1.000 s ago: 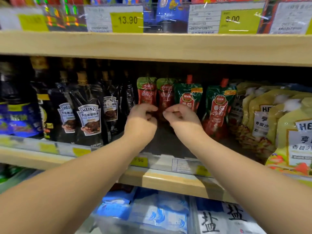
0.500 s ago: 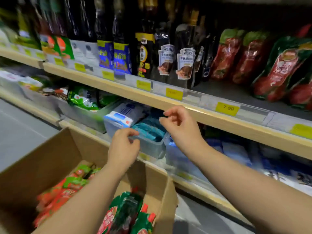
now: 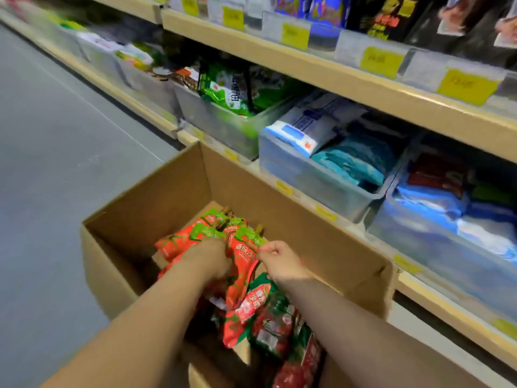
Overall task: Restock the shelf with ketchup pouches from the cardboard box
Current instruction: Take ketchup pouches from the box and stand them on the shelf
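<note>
Fingers of our left hand curl round ketchup pouches in the cardboard box. Our right hand curls beside them, its hold unclear. We've come down from the shelf for more.

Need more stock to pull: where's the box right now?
Head view, lower centre: the box stands in the aisle beside the bottom shelf, with the left hand and right hand inside among the pouches.

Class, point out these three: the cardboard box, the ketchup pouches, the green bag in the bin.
cardboard box [image 3: 156, 197]: head view, inner wall.
ketchup pouches [image 3: 240, 275]: head view, front of an orange pouch.
green bag [image 3: 223, 92]: head view, printed front.
</note>
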A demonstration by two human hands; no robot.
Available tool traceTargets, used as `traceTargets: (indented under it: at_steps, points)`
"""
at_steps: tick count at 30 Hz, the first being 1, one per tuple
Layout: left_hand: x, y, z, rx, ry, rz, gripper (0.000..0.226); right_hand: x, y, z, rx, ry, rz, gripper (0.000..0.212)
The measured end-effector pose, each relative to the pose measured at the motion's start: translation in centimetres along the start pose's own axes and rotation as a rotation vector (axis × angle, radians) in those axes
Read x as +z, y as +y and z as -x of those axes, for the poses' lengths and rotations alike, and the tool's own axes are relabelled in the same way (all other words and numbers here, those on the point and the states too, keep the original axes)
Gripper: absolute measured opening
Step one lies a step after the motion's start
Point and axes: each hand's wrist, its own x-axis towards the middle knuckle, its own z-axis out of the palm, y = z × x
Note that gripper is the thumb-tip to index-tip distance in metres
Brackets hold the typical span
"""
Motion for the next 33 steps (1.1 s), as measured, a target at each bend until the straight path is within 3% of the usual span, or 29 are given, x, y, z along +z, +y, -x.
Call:
traceTargets:
  at_steps: [2,9,15,19,21,22,26,30,33]
  points:
    - [0.8,-0.6,-0.3,-0.008,-0.007,0.029,0.035,1.4,1.4,-0.9,0.135,-0.054,0.025,0.029]
    - [1.8,0.0,-1.4,-0.037,-0.084,0.074,0.034,4.2,2.8,-2.5,0.477,-0.042,-0.289,0.020]
    - [2.1,-0.4,-1.6,-0.094,-0.155,0.134,0.051,4.4,3.3,-2.4,0.505,-0.026,-0.352,0.030]
    - [1.8,-0.5,-1.2,-0.075,-0.262,0.414,0.056,3.4,2.7,-2.4,0.241,0.033,-0.200,0.036]
    - [1.2,-0.4,-0.9,-0.019,-0.218,0.536,0.040,2.6,1.8,-2.0,0.073,0.097,-0.116,0.030]
    - [0.8,-0.2,-0.7,0.009,-0.170,0.559,0.029,1.9,1.3,-1.7,-0.003,0.125,-0.072,0.027]
    - [-0.6,1.9,0.0,0.089,0.057,0.690,0.019,-1.4,-0.5,-0.1,-0.224,0.199,-0.021,0.022]
    - [-3.1,5.2,1.5,0.179,0.282,0.662,0.029,-5.8,-3.0,2.5,-0.328,0.277,-0.055,0.024]
    - [-5.0,8.3,3.2,0.305,0.428,0.786,0.022,-9.8,-5.4,4.9,-0.403,0.320,-0.091,0.019]
